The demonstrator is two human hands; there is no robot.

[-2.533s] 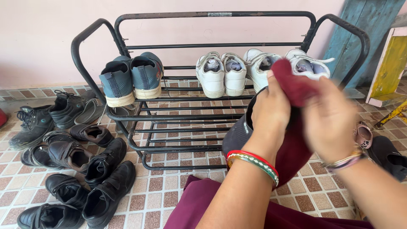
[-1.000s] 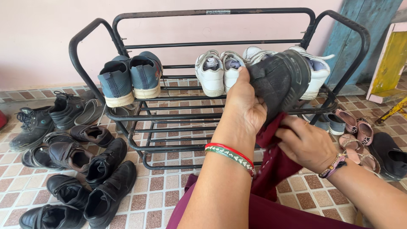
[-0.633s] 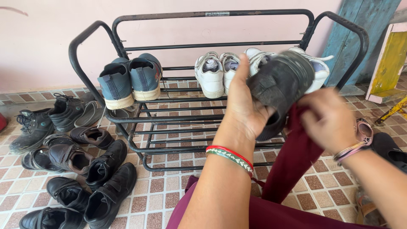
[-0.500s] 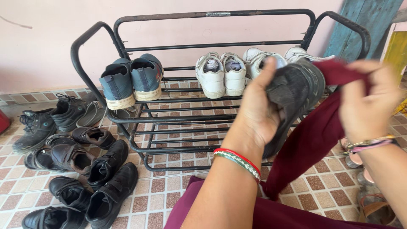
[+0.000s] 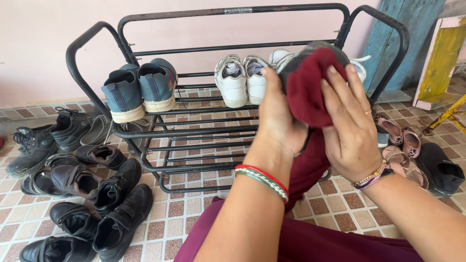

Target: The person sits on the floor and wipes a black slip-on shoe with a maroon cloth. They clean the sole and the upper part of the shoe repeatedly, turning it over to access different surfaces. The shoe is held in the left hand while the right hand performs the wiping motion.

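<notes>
The left hand (image 5: 279, 121) is gripping a dark shoe (image 5: 310, 51) upright; the right hand (image 5: 349, 126) is pressing a red cloth (image 5: 310, 90) against it.

- We see a dark red cloth (image 5: 310, 92) pressed over a dark grey shoe (image 5: 291, 60).
- We see red, white and green bangles (image 5: 262, 177) on our left wrist.
- We see a gold and pink bracelet (image 5: 371, 175) on our right wrist.
- We see a black metal rack (image 5: 145, 131).
- We see a blue-grey pair of shoes (image 5: 141, 90) with cream soles.
- We see white sneakers (image 5: 242, 80) with grey insides.
- We see black shoes (image 5: 77, 194) lying on the floor.
- We see pink sandals (image 5: 400, 145).
- We see floor tiles (image 5: 194, 216) in a chequer of speckled cream and brick red.
- We see a pale pink wall (image 5: 43, 29).
- We see a worn blue board (image 5: 417, 29) beside a yellow frame (image 5: 439, 58).
- We see maroon fabric (image 5: 310, 242) across our lap.
</notes>
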